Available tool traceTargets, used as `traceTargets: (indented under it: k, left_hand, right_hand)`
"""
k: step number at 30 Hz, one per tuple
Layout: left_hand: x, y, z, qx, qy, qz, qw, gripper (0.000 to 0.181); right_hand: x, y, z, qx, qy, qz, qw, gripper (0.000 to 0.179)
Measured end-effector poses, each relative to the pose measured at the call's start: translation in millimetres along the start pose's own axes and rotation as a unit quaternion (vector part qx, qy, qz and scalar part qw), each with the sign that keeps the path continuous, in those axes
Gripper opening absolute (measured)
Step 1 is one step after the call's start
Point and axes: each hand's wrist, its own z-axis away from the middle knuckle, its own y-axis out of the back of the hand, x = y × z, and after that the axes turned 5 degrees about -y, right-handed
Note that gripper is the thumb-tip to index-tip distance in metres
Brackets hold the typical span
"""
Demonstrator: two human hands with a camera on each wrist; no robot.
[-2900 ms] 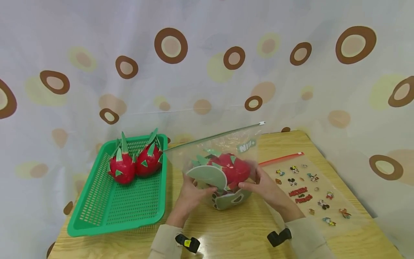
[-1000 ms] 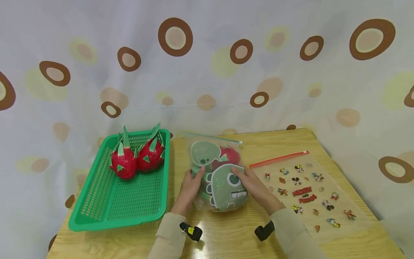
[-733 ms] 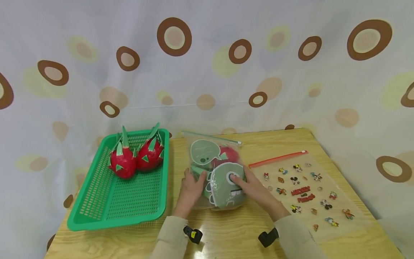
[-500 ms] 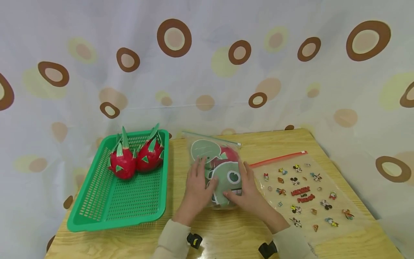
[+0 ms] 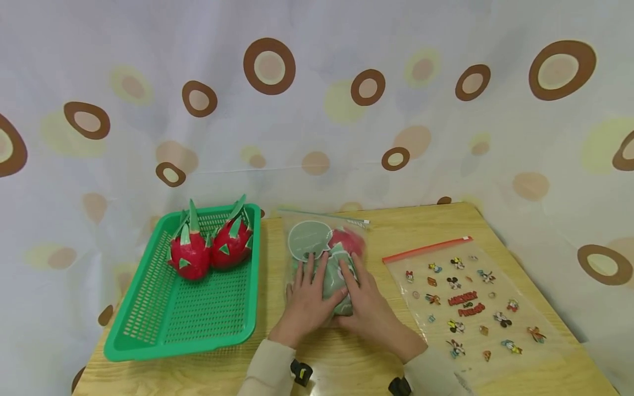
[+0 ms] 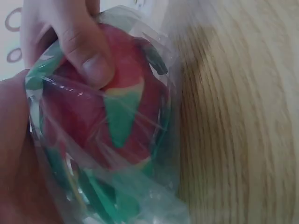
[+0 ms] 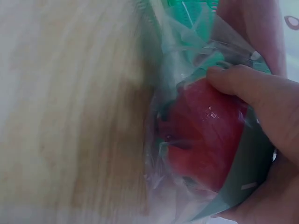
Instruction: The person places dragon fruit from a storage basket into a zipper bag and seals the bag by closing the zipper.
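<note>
A clear zip bag with a green cartoon print [image 5: 308,237] lies on the table in the head view, red dragon fruit [image 5: 348,242] showing through it. My left hand [image 5: 306,302] rests on its left side, fingers extended over the film. From the right, my right hand [image 5: 370,308] lies on the bag too, its fingers pointing away from me. In the left wrist view a thumb presses the film over a dragon fruit [image 6: 135,60] with green scales. The right wrist view shows my thumb on the film beside another red fruit side [image 7: 205,130]. Both palms hide the near part of the bag.
On the left, a green plastic basket [image 5: 180,344] holds two dragon fruits [image 5: 190,258] at its back end. A flat clear bag with cartoon figures and a red zip [image 5: 465,297] lies on the right. The wooden table [image 5: 416,220] ends at a patterned curtain [image 5: 307,110].
The bag, earlier held raised with its green zip up, now lies lower and flatter. My hands have moved from gripping its sides to lying over its front with fingers stretched out.
</note>
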Motion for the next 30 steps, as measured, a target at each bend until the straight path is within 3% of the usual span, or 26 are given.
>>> traceTargets:
  k: [8,18,30]
  left_hand:
    - [-5.3,-0.8,-19.1,0.010,0.030,0.031,0.9990,0.085]
    - [-12.3,3.9,-37.9,0.022,0.057,0.051,0.9968,0.083]
    - [-17.6,8.6,-45.9,0.034,0.089,0.047,0.9944,0.082]
  right_hand:
    - [2,2,-23.9,-0.009,-0.005,0.017,0.9998,0.107]
    - [5,5,-51.7,-0.046,-0.008,0.018,0.9988,0.107]
    - [4,1,-66.3,-0.053,-0.010,0.002,0.9985,0.107]
